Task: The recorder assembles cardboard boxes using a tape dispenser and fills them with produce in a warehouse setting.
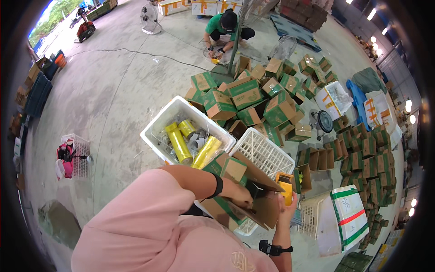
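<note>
I hold an open green and brown cardboard box (235,174) over a white plastic basket (263,152). My left hand (240,195) reaches down inside the box, gripping its flap or inner wall. Beside the box's right side, my right hand (288,206) is closed on a yellow tape dispenser (286,187). A black band sits on each wrist.
A white bin (156,127) holds yellow rolls (179,143). A heap of green and brown boxes (253,97) lies beyond, with stacked flat ones (367,158) at right. A crouching person in green (224,29) works at the far end. A white basket (79,156) stands at left.
</note>
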Motion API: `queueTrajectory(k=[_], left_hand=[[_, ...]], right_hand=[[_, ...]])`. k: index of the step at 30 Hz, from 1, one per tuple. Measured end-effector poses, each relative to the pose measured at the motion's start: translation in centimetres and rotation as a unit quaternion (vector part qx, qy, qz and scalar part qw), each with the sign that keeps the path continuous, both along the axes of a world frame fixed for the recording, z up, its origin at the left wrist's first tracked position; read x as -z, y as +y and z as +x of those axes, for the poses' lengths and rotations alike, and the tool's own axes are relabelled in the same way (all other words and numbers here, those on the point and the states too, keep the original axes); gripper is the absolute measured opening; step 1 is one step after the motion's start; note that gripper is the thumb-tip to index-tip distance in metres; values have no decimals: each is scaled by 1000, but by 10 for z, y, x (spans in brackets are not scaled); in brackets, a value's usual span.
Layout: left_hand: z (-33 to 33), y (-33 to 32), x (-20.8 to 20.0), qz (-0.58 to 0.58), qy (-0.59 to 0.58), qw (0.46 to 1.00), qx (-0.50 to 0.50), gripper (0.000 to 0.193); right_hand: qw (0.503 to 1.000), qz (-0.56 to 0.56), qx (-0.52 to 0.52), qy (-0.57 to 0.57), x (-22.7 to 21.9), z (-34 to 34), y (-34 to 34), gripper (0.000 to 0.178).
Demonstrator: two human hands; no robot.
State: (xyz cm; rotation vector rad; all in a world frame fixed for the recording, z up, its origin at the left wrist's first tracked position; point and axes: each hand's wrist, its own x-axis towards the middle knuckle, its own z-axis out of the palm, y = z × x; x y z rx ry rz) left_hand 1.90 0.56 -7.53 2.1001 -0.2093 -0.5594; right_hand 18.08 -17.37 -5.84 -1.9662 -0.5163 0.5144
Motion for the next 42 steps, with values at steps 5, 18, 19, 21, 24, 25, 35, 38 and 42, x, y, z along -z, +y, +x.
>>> queueTrajectory(k=[5,18,19,21,24,25,35,38,42], left_hand=[[-6,-12,18,-59,-22,998,-11,30],[36,0,-2,28,-481,868,123,51],[30,9,6,26,-480,868,123,51],[18,28,26,85,-360,913,174,49],[15,30,25,62,-325,932,148,50],[16,27,25,41,-338,933,116,51],[-20,35,10,-87,-51,993,67,44],[-61,52,-29,-170,78,980,-73,40],[-112,27,-10,-46,-275,915,-293,38]], right_hand=[[996,40,71,-23,8,5,-20,63],[960,161,138,181,-6,24,-46,48],[962,177,132,163,-17,28,-47,47],[966,179,134,129,-44,37,-36,44],[979,148,94,100,-89,58,-7,41],[979,147,95,101,-99,56,14,41],[963,-10,-247,-109,-42,-23,38,61],[981,75,-151,94,-27,3,33,63],[979,102,-146,96,-20,1,26,60]])
